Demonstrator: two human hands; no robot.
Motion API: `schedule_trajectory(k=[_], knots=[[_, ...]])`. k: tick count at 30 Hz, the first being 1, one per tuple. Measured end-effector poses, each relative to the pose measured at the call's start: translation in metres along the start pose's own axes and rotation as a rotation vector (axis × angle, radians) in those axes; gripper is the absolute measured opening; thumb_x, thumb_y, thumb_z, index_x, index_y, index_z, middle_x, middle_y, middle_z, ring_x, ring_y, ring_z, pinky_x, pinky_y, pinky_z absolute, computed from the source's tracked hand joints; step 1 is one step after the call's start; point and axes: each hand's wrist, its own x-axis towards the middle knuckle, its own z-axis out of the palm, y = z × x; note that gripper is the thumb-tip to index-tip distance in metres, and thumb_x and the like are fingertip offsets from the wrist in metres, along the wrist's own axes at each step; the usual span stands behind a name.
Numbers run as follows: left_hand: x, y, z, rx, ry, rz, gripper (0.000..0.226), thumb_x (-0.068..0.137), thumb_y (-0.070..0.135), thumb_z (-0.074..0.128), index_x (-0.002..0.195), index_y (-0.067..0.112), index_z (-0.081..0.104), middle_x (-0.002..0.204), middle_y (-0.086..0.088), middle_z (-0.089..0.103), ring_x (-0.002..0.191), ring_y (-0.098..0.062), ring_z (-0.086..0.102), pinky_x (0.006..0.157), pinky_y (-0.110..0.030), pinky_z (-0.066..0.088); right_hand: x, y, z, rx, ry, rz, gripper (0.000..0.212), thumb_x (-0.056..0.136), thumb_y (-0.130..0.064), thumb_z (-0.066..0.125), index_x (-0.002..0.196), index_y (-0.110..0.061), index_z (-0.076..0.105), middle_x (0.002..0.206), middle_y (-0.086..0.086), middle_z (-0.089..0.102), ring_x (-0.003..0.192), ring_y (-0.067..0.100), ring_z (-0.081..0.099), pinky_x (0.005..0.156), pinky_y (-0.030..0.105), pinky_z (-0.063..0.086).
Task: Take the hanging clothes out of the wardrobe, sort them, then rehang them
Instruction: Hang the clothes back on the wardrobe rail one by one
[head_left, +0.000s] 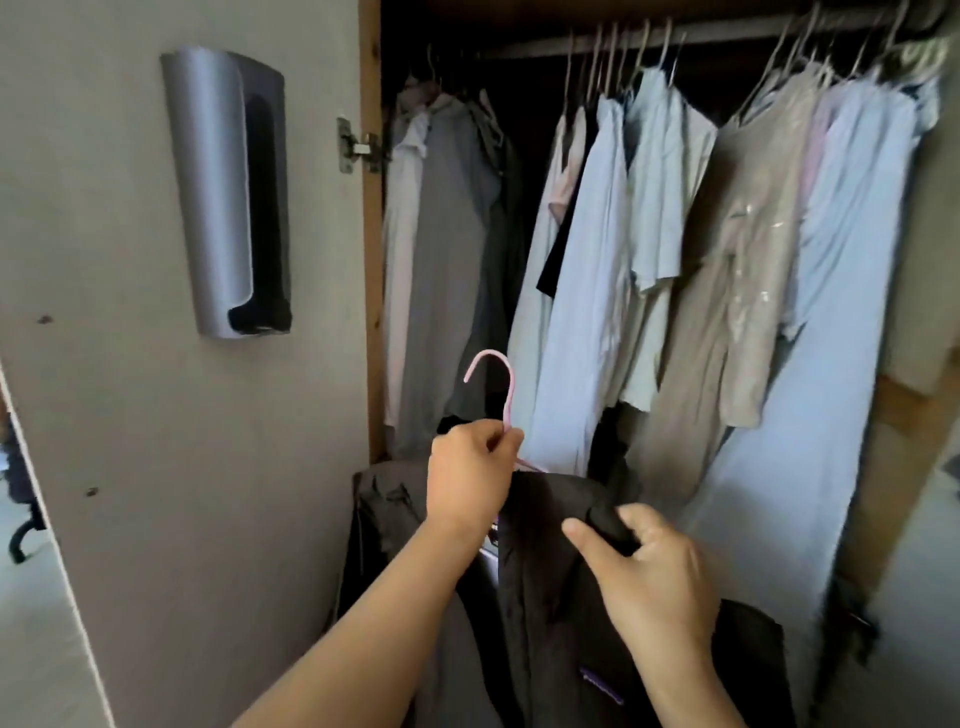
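Fingers of the left hand (470, 475) are pinching the pink plastic hanger (500, 400) at lower centre, while the right hand (652, 574) is gripping the black jacket's (550, 597) collar. Squaring that collar over the hanger first should be keeping it from slipping.

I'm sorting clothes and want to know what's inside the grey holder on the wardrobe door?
Through the slot of the grey holder something dark shows, bunched at the bottom opening. It may be bags or cloth; I cannot tell. The rest is hidden behind the holder's front.
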Motion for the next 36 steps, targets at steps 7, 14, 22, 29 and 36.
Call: schedule_trajectory(k=[7,14,22,29,36], knots=[[0.039,-0.015,0.026,-0.02,-0.101,-0.003,0.031,0.091,0.016,0.057,0.072,-0.009,0.062,0.069,-0.024,0.063,0.056,-0.017,0.047,0.054,-0.023,0.04,0.011,0.006,-0.011,0.146,-0.505,0.064,0.049,0.061,-0.064,0.066,0.091,-0.025,0.067,0.071,-0.007,0.065,0.073,0.003,0.061,0.074,0.025,0.051],[0.068,-0.033,0.007,0.005,-0.09,0.002,0.015,0.09,0.012,0.06,0.087,0.009,0.074,0.074,-0.003,0.07,0.073,-0.011,0.067,0.072,-0.015,0.05,0.059,0.017,0.028,0.162,-0.409,-0.126,0.036,0.078,-0.046,0.068,0.108,-0.024,0.066,0.086,-0.012,0.063,0.078,0.001,0.057,0.074,0.018,0.047],[0.091,-0.029,-0.027,0.158,-0.048,0.1,0.012,0.087,0.016,0.065,0.09,0.015,0.076,0.08,0.004,0.072,0.072,-0.003,0.063,0.07,-0.021,0.051,0.14,-0.015,0.108,0.321,-0.269,-0.536,0.044,0.081,-0.034,0.07,0.121,-0.017,0.062,0.119,-0.004,0.061,0.112,0.012,0.054,0.093,0.017,0.036],[0.099,-0.006,-0.066,0.19,-0.004,0.105,0.015,0.087,0.016,0.064,0.097,0.022,0.074,0.085,0.009,0.073,0.078,-0.004,0.066,0.069,-0.008,0.048,0.178,-0.067,0.16,0.536,-0.291,-0.82,0.026,0.081,-0.028,0.066,0.103,-0.017,0.072,0.094,-0.003,0.072,0.086,0.0,0.061,0.082,0.018,0.05],[0.088,0.01,-0.119,0.36,0.042,0.019,0.051,0.06,0.06,0.064,0.109,0.052,0.053,0.105,0.023,0.061,0.094,0.0,0.061,0.085,-0.022,0.053,0.189,-0.105,0.182,0.728,-0.315,-0.825,0.027,0.086,-0.032,0.062,0.105,-0.016,0.072,0.097,-0.007,0.073,0.087,0.001,0.066,0.076,0.014,0.051]])
